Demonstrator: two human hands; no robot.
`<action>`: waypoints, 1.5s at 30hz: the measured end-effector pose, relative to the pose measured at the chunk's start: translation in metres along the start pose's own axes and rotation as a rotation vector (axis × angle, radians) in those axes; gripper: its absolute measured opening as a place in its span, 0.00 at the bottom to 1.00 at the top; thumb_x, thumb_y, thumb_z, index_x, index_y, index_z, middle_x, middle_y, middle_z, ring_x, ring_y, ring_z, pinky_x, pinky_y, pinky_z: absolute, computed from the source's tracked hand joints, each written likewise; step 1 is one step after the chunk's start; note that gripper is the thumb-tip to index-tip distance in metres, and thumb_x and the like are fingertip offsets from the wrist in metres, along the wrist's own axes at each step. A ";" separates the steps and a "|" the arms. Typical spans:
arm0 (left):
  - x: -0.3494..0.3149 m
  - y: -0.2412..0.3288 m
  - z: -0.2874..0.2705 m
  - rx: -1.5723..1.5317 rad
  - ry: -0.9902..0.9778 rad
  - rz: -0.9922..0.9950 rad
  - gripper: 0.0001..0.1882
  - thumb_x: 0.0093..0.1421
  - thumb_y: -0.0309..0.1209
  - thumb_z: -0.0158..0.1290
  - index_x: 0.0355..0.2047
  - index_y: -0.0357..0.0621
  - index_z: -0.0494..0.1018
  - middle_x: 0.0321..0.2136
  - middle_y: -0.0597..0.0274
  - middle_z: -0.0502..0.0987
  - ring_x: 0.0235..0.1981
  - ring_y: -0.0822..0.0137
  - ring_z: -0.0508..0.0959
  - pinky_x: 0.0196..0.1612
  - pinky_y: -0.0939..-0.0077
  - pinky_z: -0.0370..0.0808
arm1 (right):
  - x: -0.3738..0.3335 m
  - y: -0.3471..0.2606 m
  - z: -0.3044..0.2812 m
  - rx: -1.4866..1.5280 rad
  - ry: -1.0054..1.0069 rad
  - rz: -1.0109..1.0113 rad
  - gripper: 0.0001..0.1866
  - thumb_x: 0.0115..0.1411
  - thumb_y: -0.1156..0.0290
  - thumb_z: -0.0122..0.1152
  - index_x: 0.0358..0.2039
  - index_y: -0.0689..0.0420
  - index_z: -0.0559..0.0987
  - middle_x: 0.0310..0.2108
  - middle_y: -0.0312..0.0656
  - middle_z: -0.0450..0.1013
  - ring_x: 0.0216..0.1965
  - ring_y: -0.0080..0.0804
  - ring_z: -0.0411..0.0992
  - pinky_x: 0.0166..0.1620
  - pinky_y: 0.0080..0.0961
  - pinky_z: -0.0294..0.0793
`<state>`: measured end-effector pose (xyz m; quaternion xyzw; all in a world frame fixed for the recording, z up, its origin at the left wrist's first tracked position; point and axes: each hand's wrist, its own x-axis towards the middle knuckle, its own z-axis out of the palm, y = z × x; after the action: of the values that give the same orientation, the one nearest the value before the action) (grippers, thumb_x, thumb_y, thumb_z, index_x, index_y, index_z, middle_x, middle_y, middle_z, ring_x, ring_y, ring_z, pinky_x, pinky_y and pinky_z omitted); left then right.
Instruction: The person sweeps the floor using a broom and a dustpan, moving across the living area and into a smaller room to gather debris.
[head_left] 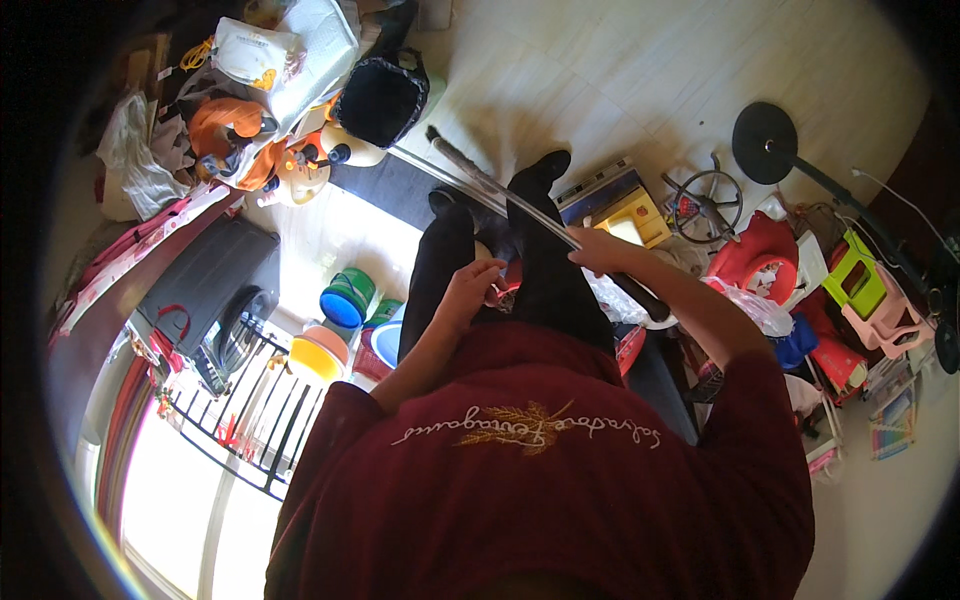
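My right hand (600,251) is closed around a long thin pole (545,218). The pole slants from a dark, fuzzy-looking end (460,160) over the floor to a thick dark grip by my right forearm. From this view I cannot tell whether it is a broom or a duster. My left hand (468,293) is in front of my lap with its fingers curled and their tips together. Something small and pinkish shows at the fingertips, too small to name. A red thing (513,275), partly hidden between my legs, lies just beyond that hand.
A black-lined bin (382,100) stands ahead left, beside bags and an orange bundle (235,135). Green and blue buckets (346,297) and a dark suitcase (210,285) are at left. A fan guard (705,205), round stand base (765,142), red tub (760,260) and green stool (855,280) crowd the right.
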<state>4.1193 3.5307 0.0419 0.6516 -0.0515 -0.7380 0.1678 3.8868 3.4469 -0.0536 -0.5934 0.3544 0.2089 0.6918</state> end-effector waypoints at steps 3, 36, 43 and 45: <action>0.002 0.000 0.001 -0.039 0.017 0.006 0.15 0.56 0.33 0.40 0.39 0.36 0.67 0.21 0.62 0.71 0.16 0.77 0.68 0.20 0.86 0.65 | 0.041 -0.038 -0.007 -0.044 -0.199 0.189 0.19 0.48 0.69 0.47 0.39 0.67 0.63 0.23 0.52 0.69 0.17 0.38 0.70 0.22 0.30 0.70; 0.041 0.059 -0.002 -0.009 -0.060 -0.005 0.14 0.55 0.29 0.41 0.39 0.34 0.67 0.19 0.61 0.72 0.15 0.77 0.67 0.18 0.87 0.65 | 0.016 -0.041 -0.173 0.965 0.079 0.093 0.05 0.53 0.68 0.48 0.27 0.52 0.64 0.11 0.29 0.55 0.07 0.15 0.53 0.09 0.17 0.53; 0.057 0.109 -0.027 0.108 -0.070 -0.022 0.15 0.56 0.32 0.41 0.39 0.36 0.66 0.21 0.62 0.71 0.16 0.75 0.67 0.20 0.85 0.65 | 0.102 -0.051 -0.160 0.961 0.117 0.134 0.08 0.54 0.66 0.47 0.36 0.51 0.66 0.13 0.29 0.56 0.09 0.13 0.52 0.10 0.13 0.52; 0.058 0.123 -0.039 0.081 -0.055 -0.010 0.15 0.55 0.32 0.41 0.39 0.36 0.66 0.21 0.62 0.71 0.16 0.75 0.67 0.20 0.85 0.65 | 0.085 -0.041 -0.188 0.793 0.171 0.113 0.10 0.54 0.66 0.47 0.38 0.50 0.66 0.13 0.29 0.57 0.09 0.13 0.52 0.09 0.13 0.52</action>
<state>4.1743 3.4027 0.0172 0.6377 -0.0824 -0.7537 0.1361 3.9264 3.2447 -0.0972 -0.2755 0.4956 0.0436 0.8226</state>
